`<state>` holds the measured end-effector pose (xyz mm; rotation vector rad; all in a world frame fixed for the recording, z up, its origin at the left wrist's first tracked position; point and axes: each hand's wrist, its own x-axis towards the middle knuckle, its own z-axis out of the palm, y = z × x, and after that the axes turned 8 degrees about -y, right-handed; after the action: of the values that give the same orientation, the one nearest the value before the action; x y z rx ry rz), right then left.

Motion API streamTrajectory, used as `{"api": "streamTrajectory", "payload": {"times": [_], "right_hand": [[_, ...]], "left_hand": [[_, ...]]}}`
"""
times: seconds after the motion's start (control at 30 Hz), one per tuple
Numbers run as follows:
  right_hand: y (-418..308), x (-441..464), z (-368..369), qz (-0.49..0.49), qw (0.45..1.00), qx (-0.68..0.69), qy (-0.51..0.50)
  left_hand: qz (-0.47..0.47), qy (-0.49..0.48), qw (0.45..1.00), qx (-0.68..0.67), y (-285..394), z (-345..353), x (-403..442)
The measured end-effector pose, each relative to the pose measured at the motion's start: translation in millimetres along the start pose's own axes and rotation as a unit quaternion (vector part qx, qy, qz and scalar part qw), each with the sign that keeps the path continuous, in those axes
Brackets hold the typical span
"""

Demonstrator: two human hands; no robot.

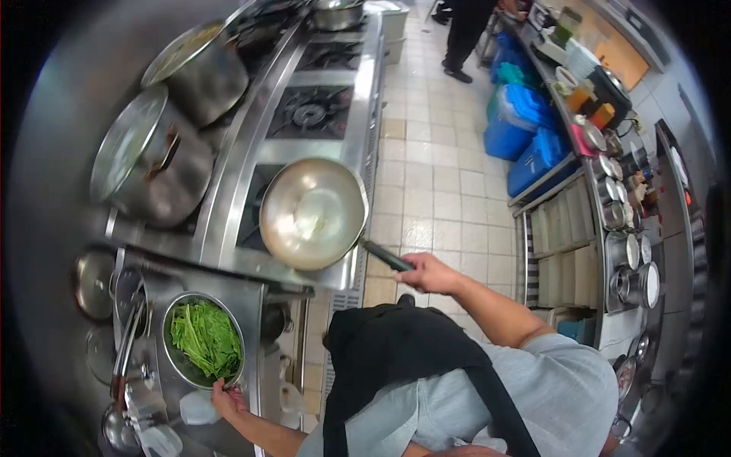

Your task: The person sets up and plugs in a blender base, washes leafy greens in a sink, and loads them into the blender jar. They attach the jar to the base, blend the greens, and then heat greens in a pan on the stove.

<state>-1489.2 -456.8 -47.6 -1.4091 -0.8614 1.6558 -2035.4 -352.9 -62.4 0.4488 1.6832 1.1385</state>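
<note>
My right hand [427, 273] is wrapped around the black handle of a wok [312, 202]. The wok sits over the front burner, and its bowl holds only a little shiny liquid at the bottom. At lower left, my left hand [228, 397] grips the near rim of a metal bowl [172, 356]. Long-stemmed leafy greens [204, 335] fill much of that bowl, which rests on the steel counter beside the stove.
Two large stockpots [179, 171] stand at the back of the stove [346, 145]. Ladles [128, 346] and lids lie left of the bowl. Blue bins [518, 114] and a shelf of metal containers [609, 190] line the right side. Another person [466, 34] stands farther up the aisle.
</note>
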Motion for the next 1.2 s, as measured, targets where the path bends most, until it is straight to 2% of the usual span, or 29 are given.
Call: {"api": "streamTrajectory", "payload": {"times": [0.1, 0.2, 0.23, 0.4, 0.43, 0.5, 0.73, 0.83, 0.93, 0.97, 1.07, 1.13, 1.2], "right_hand": [[-18.1, -4.9, -30.2, 0.004, 0.999, -0.036, -0.019], [-25.6, 19.7, -53.7, 0.002, 0.998, -0.049, -0.031], [-28.3, 30.1, -60.4, -0.010, 0.999, -0.007, -0.047], [-62.6, 70.6, -112.6, -0.002, 0.998, 0.007, -0.061], [-69.9, 77.1, -122.7, -0.001, 0.999, 0.020, -0.041], [-89.2, 87.7, -148.6, -0.033, 0.998, -0.042, -0.033], [-129.8, 121.3, -224.2, 0.008, 0.999, -0.030, 0.026], [-141.5, 144.5, -259.1, 0.014, 0.999, -0.030, 0.017], [-149.8, 179.2, -304.3, 0.017, 0.999, -0.034, 0.004], [-161.8, 187.7, -318.7, 0.021, 0.997, -0.080, 0.012], [-177.6, 224.4, -359.1, 0.009, 0.992, -0.114, -0.043], [-191.2, 245.9, -393.6, 0.016, 0.995, -0.064, -0.072], [-212.9, 260.3, -424.4, 0.021, 0.993, -0.076, -0.093]], "left_hand": [[0.046, -0.063, 0.997, -0.026, 8.5, 87.7, -22.0], [0.039, -0.130, 0.990, -0.038, 13.5, 170.0, -12.2], [0.036, -0.154, 0.986, -0.044, 17.4, 198.1, -16.7], [0.053, -0.238, 0.970, -0.004, 31.0, 338.9, -19.0], [0.045, -0.269, 0.962, 0.002, 31.1, 363.8, -12.2], [0.027, -0.293, 0.956, 0.003, 30.6, 416.5, 2.4], [-0.017, -0.362, 0.930, 0.052, 36.3, 577.6, 38.2], [-0.018, -0.370, 0.927, 0.055, 40.0, 631.9, 45.1], [0.021, -0.369, 0.925, 0.091, 33.1, 676.3, 63.0], [0.029, -0.358, 0.930, 0.081, 37.3, 693.5, 48.4], [0.010, -0.296, 0.950, 0.102, 39.3, 723.8, 41.0], [0.018, -0.296, 0.951, 0.090, 39.7, 743.4, 37.2], [0.023, -0.279, 0.956, 0.083, 40.8, 766.7, 30.5]]}}
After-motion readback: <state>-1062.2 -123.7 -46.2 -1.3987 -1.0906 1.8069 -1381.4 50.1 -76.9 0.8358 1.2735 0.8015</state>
